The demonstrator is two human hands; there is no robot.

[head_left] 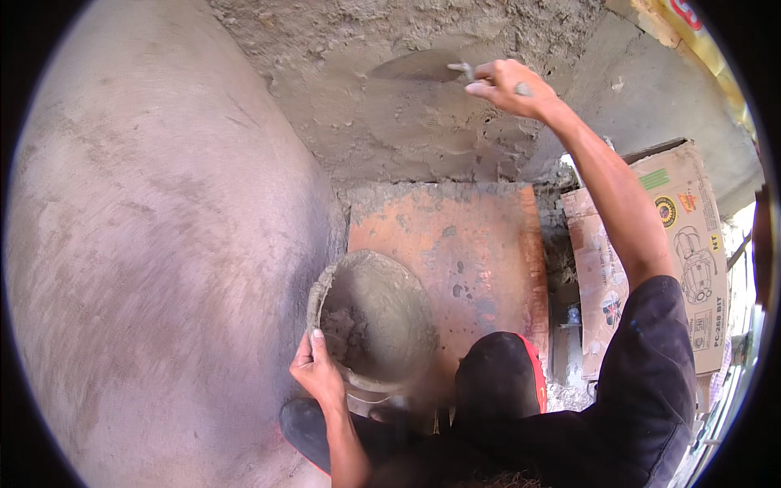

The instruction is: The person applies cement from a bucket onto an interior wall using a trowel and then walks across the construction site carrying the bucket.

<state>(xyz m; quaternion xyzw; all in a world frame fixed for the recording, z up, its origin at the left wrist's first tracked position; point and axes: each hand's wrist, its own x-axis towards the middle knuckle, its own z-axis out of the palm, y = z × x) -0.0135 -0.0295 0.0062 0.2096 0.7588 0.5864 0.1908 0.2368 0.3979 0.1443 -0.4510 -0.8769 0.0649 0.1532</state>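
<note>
My right hand (511,86) is closed round the handle of a trowel (419,65), its arm stretched up and away from me. The trowel's blade lies against the rough, wet mortar on the wall (390,122). With my left hand (316,366) I grip the left rim of a mortar-crusted bucket (399,317), thumb over the edge. The bucket is tilted, and some grey mortar (348,329) lies inside it at the lower left. Shadow hides part of the bucket's inside.
A smooth plastered wall (154,244) rises close on my left. Under the bucket lies an orange, mortar-spotted board (488,244). Flattened cardboard (683,236) stands at the right, beneath my right arm. My knee (496,374) is beside the bucket.
</note>
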